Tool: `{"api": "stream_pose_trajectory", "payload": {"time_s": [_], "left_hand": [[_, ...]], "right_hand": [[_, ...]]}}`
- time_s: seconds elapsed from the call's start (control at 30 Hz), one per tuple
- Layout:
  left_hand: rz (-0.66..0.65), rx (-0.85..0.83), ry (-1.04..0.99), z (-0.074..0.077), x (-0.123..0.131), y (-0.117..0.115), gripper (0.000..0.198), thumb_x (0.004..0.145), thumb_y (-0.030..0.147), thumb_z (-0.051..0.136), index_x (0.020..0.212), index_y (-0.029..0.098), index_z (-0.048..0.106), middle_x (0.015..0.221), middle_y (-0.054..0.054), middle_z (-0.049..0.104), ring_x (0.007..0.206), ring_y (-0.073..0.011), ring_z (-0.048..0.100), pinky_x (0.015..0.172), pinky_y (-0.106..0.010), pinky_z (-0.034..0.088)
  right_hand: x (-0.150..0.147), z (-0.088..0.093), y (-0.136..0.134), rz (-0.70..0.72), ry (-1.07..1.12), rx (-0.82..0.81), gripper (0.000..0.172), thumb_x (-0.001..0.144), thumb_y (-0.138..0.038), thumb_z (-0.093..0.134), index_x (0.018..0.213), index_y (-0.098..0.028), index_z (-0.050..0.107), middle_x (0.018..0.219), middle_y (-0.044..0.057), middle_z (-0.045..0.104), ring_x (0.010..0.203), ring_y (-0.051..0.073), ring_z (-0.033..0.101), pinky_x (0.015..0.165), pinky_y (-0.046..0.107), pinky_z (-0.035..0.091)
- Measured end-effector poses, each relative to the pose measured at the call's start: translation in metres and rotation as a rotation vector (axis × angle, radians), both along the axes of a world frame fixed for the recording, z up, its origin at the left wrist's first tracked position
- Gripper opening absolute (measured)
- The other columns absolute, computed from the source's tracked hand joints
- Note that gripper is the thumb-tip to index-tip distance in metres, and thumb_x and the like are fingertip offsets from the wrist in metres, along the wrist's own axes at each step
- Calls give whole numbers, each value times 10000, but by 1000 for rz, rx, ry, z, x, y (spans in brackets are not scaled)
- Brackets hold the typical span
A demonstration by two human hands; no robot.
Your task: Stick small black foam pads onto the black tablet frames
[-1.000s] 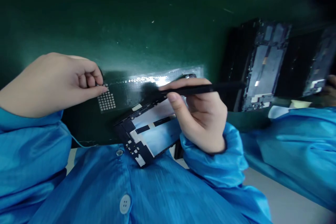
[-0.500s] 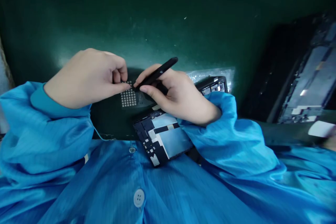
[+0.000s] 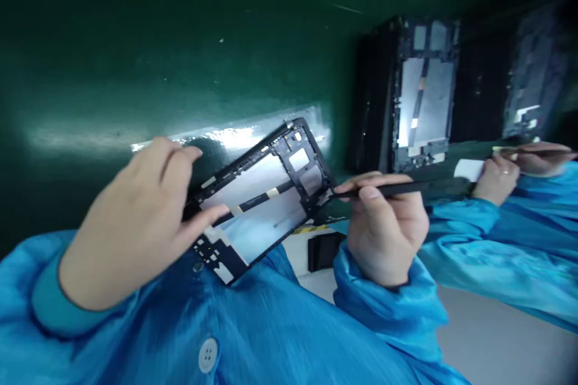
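In front of my body lies an opened tablet-like device (image 3: 266, 207), tilted, its dark frame and silvery inner plate facing up. My left hand (image 3: 144, 207) is over its left end, thumb stretched across the frame and fingers apart from it. Whether the thumb presses on it I cannot tell. A slim black pen-like tool (image 3: 392, 189) is pinched in my right hand (image 3: 383, 222). Its tip meets the right corner of the device, beside a small pale piece (image 3: 324, 197). What the tip holds, if anything, is too small to tell.
Clear plastic film (image 3: 239, 134) lies behind the device on the green table (image 3: 180, 42). Stacked device frames (image 3: 401, 96) stand to the right. Farther right, a co-worker's hands (image 3: 501, 177) are near a white piece (image 3: 468, 169). A black block (image 3: 324, 251) sits below the table edge.
Both hands have left the sheet of small squares, which is out of sight now. My right hand has brought the black tool to the device's corner; my left hand has opened over its left end.
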State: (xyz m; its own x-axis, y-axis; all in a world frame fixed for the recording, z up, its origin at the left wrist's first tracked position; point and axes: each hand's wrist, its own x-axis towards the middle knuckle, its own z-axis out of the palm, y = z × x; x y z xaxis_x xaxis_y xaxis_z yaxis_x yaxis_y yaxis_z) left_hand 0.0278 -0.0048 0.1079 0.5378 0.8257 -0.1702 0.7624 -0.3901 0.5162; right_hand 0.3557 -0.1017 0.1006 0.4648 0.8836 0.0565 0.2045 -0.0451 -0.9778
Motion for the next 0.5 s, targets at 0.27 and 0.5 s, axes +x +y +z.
{"api": "stream_pose_trajectory", "payload": {"time_s": [0.27, 0.5], "left_hand": [[-181, 36, 112, -13, 27, -26, 802, 1118, 717, 505, 1695, 161, 529, 1383, -251, 666, 1318, -505, 664, 1146, -722, 582], [-263, 138, 191, -2, 31, -21, 966, 1143, 780, 308, 1629, -26, 526, 1381, -316, 660, 1319, -511, 658, 1092, -685, 616]], "right_hand": [[16, -34, -49, 168, -114, 22, 96, 1135, -240, 670, 1194, -290, 727, 1034, 48, 797, 1018, 241, 783, 917, 437, 650], [14, -40, -47, 198, -161, 73, 158, 1139, -179, 621, 1240, -282, 684, 1071, 54, 769, 1017, 226, 786, 903, 426, 662]]}}
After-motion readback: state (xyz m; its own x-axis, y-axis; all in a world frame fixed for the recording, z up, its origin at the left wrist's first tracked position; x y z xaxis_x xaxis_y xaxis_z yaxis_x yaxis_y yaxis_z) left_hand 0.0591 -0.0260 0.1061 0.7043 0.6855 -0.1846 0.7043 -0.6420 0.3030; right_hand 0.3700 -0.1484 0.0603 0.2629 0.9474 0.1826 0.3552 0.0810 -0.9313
